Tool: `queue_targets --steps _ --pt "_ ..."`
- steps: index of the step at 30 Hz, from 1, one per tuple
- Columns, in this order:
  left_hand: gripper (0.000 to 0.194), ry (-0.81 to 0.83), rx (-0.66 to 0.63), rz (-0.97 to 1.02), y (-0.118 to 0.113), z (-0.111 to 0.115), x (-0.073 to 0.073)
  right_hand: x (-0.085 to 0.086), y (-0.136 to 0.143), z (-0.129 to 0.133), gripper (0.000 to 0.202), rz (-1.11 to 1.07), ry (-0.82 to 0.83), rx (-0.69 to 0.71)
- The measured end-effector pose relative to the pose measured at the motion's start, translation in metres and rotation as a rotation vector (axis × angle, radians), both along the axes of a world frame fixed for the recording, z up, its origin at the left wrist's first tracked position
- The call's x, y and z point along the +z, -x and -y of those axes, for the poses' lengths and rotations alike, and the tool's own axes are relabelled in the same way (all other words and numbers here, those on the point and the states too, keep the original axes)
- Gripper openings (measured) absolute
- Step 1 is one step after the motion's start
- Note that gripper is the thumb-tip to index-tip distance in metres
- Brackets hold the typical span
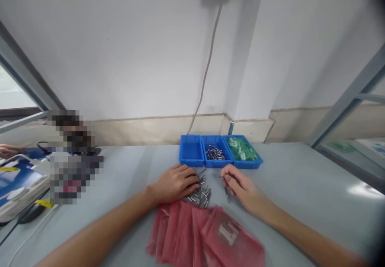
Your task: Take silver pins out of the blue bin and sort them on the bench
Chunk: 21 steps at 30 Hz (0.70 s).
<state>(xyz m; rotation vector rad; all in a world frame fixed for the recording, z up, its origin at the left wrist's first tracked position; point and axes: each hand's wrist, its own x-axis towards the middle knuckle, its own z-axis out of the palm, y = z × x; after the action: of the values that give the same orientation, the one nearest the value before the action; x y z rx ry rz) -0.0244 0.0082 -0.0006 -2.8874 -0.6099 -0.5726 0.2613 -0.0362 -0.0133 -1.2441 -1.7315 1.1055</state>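
Note:
My left hand (177,182) lies palm down with fingers spread over the left side of a pile of small metal pins (203,195). To the right of the pile, my right hand (236,182) has its fingers pinched on a thin metal pin; another pin (226,195) is just below its fingertips. Below the pile, several pink plastic bags (183,235) overlap on the grey table (126,179); the rightmost bag (237,243) shows pale pieces inside. Behind my hands stand a blue bin (191,148) with nothing visible inside and a blue bin (218,163) of metal pins.
A third blue bin (249,164) at the right of the row holds green bags (242,148). Cables and white power strips (27,197) lie at the far left, near another person's hand (8,150). A wall (144,58) rises behind the table.

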Motion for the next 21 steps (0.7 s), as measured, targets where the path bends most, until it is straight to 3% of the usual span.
queue_targets --steps 21 --pt "0.031 -0.036 0.001 -0.018 -0.0008 0.0010 0.0008 0.0079 0.0022 0.0023 0.027 0.034 -0.042 -0.022"
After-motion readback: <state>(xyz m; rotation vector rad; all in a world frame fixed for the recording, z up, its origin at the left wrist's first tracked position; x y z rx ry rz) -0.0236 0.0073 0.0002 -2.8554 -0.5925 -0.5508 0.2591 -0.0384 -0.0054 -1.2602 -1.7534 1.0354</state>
